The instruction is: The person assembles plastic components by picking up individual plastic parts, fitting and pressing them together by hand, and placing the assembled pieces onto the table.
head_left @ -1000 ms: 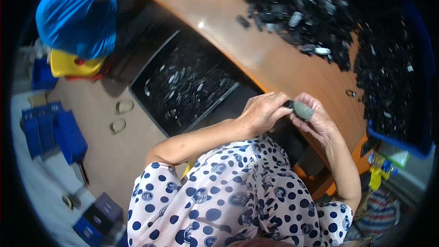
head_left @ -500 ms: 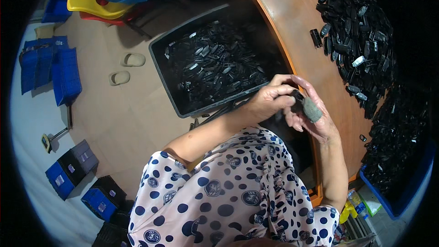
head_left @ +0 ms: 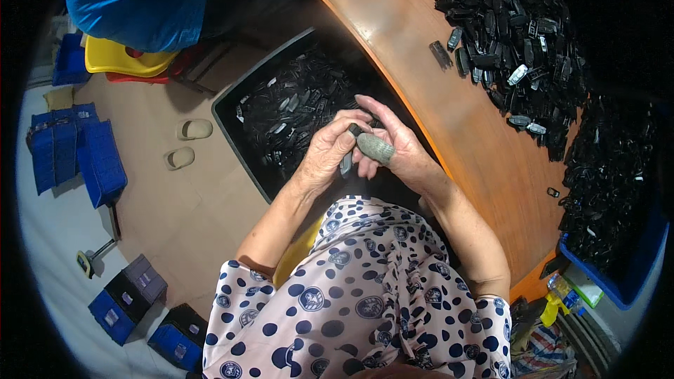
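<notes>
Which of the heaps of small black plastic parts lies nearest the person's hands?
The heap in the black rectangular bin on the floor, just beyond the left hand; the heaps on the wooden table lie farther off to the right.

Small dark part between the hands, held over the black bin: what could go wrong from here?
1. The small dark part is pinched between the left hand and right hand above the black bin; if it slips, it could get lost among the similar black pieces.
2. The grey sleeve on the right thumb may dull the grip.
3. The pile of black parts lies on the table, where a reaching arm could scatter it.
</notes>
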`<act>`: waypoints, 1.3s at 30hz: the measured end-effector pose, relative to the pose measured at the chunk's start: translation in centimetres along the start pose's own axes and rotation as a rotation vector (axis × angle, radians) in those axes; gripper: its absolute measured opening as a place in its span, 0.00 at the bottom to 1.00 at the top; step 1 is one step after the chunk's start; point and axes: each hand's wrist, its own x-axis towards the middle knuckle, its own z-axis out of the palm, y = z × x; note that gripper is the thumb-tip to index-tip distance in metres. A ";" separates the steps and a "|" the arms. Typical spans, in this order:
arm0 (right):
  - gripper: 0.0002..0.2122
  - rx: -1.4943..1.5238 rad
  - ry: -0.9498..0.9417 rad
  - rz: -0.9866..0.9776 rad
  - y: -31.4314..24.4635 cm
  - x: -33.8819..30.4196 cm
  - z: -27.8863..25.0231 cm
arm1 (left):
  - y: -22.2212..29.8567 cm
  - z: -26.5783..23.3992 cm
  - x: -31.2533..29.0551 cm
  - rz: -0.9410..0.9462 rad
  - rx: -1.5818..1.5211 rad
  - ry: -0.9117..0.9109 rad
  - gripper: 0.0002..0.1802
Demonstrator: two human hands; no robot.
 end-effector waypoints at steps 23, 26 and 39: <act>0.12 -1.186 1.141 -0.195 1.7 -21.6 -15.4 | -12.0 21.6 8.9 0.669 1.281 -0.860 0.08; 0.14 -1.179 1.279 -0.280 2.3 -19.2 -16.6 | -11.8 22.0 8.7 0.637 1.272 -0.848 0.09; 0.19 -1.267 1.517 -0.195 2.4 -17.1 -17.8 | -12.0 22.8 9.1 0.579 1.264 -0.820 0.14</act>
